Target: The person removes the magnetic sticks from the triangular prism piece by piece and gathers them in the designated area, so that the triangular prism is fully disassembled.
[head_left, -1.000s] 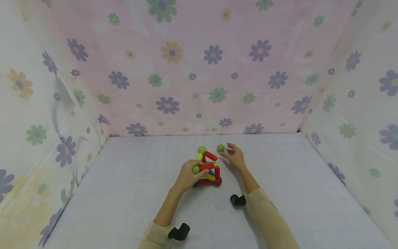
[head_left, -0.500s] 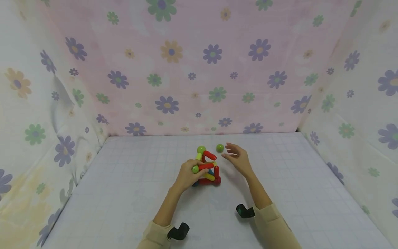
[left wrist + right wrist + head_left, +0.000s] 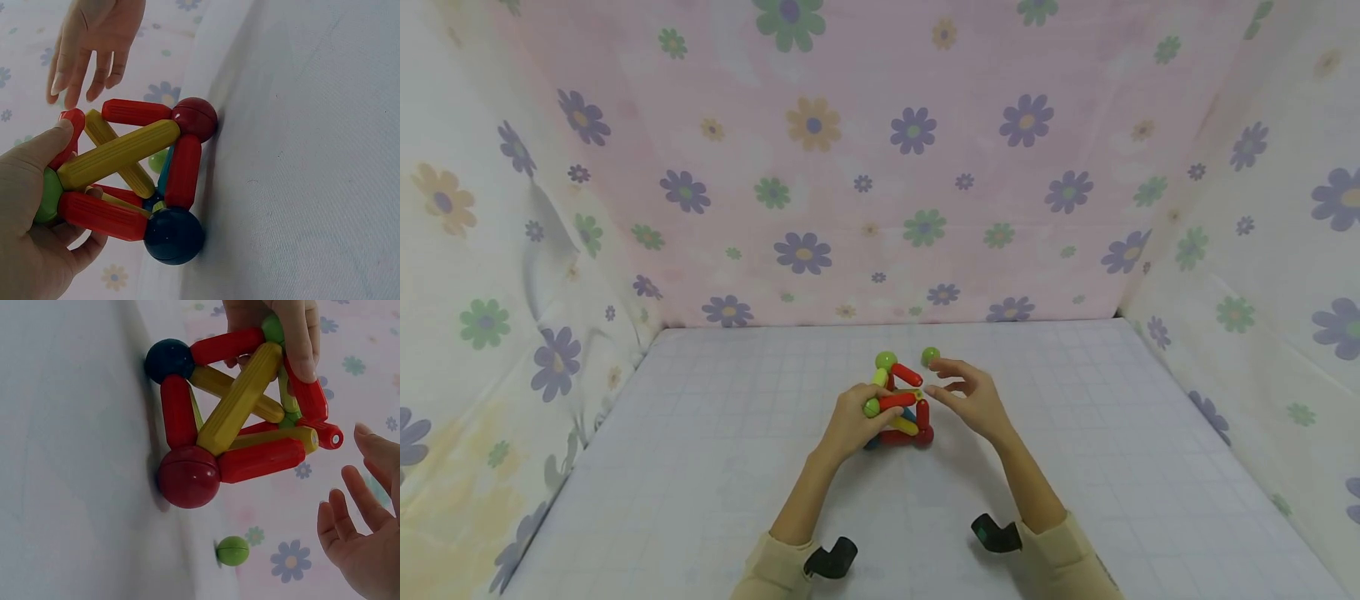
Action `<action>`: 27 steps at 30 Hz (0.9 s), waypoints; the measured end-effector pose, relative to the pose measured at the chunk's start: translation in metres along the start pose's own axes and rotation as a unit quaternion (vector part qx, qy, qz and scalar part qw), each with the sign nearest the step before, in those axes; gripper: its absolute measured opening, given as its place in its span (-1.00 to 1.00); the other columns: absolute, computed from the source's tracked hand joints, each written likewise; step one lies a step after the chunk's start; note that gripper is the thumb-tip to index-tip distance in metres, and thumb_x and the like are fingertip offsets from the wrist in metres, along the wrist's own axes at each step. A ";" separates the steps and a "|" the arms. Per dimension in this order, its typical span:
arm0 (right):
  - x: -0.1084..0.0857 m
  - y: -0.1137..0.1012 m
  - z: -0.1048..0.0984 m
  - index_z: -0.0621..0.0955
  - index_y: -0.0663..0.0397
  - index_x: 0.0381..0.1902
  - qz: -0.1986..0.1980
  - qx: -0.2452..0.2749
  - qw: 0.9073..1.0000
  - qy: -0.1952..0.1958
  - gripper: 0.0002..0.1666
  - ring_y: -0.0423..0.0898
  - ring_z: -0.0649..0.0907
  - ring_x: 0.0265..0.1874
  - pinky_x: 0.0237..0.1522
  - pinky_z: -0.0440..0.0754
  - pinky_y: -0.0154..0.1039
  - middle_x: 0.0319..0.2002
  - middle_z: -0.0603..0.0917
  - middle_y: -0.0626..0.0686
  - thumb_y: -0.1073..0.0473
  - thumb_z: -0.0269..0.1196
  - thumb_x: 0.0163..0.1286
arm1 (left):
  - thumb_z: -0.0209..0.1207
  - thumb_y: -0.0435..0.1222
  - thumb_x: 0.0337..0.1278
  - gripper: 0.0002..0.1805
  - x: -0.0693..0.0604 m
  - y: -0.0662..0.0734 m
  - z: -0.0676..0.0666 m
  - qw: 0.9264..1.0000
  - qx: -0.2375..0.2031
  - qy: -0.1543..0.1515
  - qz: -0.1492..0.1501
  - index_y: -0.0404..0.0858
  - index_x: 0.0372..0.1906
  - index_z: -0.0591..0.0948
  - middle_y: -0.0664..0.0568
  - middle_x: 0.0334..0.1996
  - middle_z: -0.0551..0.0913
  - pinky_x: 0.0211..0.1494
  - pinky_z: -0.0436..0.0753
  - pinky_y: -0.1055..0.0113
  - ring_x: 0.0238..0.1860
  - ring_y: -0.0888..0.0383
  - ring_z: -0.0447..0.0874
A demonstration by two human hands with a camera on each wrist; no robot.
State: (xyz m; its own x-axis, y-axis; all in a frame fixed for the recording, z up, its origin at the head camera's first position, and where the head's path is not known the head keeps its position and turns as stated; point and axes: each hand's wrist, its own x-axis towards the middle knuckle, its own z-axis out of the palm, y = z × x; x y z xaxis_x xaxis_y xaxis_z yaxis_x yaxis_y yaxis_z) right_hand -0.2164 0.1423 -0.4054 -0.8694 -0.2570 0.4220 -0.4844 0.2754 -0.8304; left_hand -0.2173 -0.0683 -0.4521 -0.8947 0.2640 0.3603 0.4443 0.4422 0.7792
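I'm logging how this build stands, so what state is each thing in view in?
Left grip: holding the frame
Right grip: empty, relaxed
Frame: partly joined, several rod ends free
Upper green ball: attached to rods, in the left grip
Dark red ball: joined, resting on the table
Front dark blue ball: joined, resting on the table
Loose green ball: unattached, on the table
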 end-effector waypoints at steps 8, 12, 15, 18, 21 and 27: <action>-0.008 -0.008 0.011 0.57 0.47 -0.12 -0.040 -0.020 0.999 -0.024 -0.65 0.15 0.54 -0.23 -0.25 0.65 -0.08 -0.16 0.61 0.36 0.49 0.32 0.09 | 0.33 -0.24 0.02 -0.74 0.000 0.000 0.000 1.000 0.001 0.007 0.010 -0.33 -0.22 0.66 -0.03 -0.32 0.65 -0.30 0.52 0.43 -0.32 0.16 0.48; -0.010 -0.008 0.017 0.59 0.46 -0.16 -0.065 -0.041 0.997 -0.010 -0.67 -0.01 0.54 -0.29 -0.33 0.64 -0.02 -0.23 0.61 0.34 0.51 0.34 0.05 | 0.34 -0.25 0.01 -0.75 0.000 0.001 0.000 1.000 -0.001 0.008 0.014 -0.32 -0.23 0.67 -0.02 -0.33 0.65 -0.30 0.51 0.43 -0.32 0.18 0.48; -0.011 -0.005 0.020 0.61 0.45 -0.18 -0.076 -0.052 0.996 -0.004 -0.67 0.06 0.55 -0.31 -0.35 0.61 0.10 -0.25 0.61 0.34 0.50 0.35 0.03 | 0.34 -0.26 0.01 -0.76 0.000 0.001 0.000 1.000 -0.003 0.010 0.017 -0.32 -0.23 0.67 -0.02 -0.33 0.66 -0.29 0.51 0.42 -0.32 0.18 0.49; -0.011 0.005 0.023 0.61 0.45 -0.17 -0.079 -0.059 0.995 -0.002 -0.67 0.21 0.55 -0.31 -0.36 0.60 0.11 -0.25 0.61 0.33 0.48 0.36 0.04 | 0.34 -0.26 0.01 -0.76 0.000 0.000 0.000 1.000 -0.001 0.010 0.020 -0.32 -0.23 0.67 -0.02 -0.31 0.67 -0.27 0.52 0.42 -0.30 0.17 0.51; -0.011 0.020 0.025 0.63 0.39 -0.15 -0.073 -0.068 0.995 -0.003 -0.66 0.24 0.56 -0.30 -0.36 0.61 0.04 -0.23 0.64 0.28 0.44 0.37 0.06 | 0.33 -0.25 0.02 -0.75 -0.001 0.000 -0.001 1.000 -0.001 0.009 0.023 -0.32 -0.22 0.66 -0.02 -0.29 0.67 -0.23 0.53 0.40 -0.28 0.16 0.52; -0.010 0.034 0.027 0.65 0.26 -0.08 -0.060 -0.075 0.995 -0.020 -0.64 0.08 0.58 -0.26 -0.30 0.61 0.01 -0.14 0.68 0.17 0.35 0.37 0.11 | 0.33 -0.25 0.02 -0.74 -0.001 0.000 -0.001 1.000 -0.011 0.002 0.027 -0.31 -0.20 0.65 -0.01 -0.27 0.67 -0.19 0.52 0.35 -0.25 0.16 0.52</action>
State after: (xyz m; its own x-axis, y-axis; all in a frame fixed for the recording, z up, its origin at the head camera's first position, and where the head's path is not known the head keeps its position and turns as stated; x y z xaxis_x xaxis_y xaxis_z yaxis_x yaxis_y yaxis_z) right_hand -0.2219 0.1296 -0.4477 -0.8014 -0.3320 0.4975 -0.5960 0.3743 -0.7103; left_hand -0.2166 -0.0700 -0.4522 -0.8700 0.2826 0.4041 0.4903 0.4094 0.7694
